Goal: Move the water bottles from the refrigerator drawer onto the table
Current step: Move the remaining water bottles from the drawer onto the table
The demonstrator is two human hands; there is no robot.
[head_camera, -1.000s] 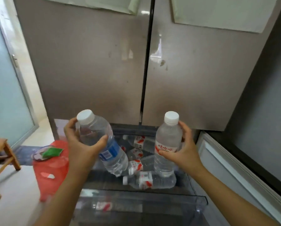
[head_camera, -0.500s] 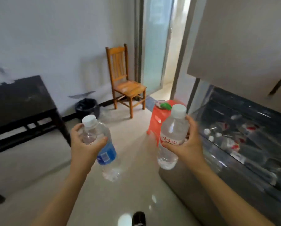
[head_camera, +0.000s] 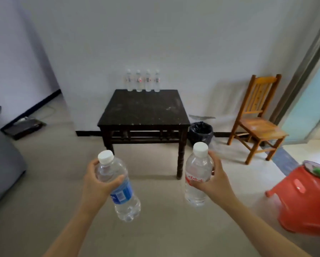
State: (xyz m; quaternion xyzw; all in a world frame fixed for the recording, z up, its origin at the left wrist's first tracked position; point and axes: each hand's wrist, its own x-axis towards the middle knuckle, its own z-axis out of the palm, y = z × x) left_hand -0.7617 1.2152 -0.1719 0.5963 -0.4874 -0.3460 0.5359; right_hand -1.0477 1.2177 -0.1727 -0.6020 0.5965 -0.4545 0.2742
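My left hand (head_camera: 96,184) grips a clear water bottle with a blue label (head_camera: 121,191), tilted with its white cap up and to the left. My right hand (head_camera: 214,179) holds a second clear bottle with a red label (head_camera: 196,184), nearly upright. Both bottles hang in the air above the floor, in front of a dark square table (head_camera: 144,112). Several red-labelled water bottles (head_camera: 143,80) stand in a row along the table's far edge, against the white wall. The refrigerator drawer is out of view.
A wooden chair (head_camera: 257,123) stands right of the table, with a black-lined bin (head_camera: 201,133) between them. A red plastic stool (head_camera: 307,201) sits at the near right. Grey cushioned furniture (head_camera: 1,164) fills the left edge. A dark flat object (head_camera: 22,127) lies by the left wall.
The view has swung left, from the open refrigerator drawer to the room, and now faces the table. Both hands still carry their bottles in front of me.
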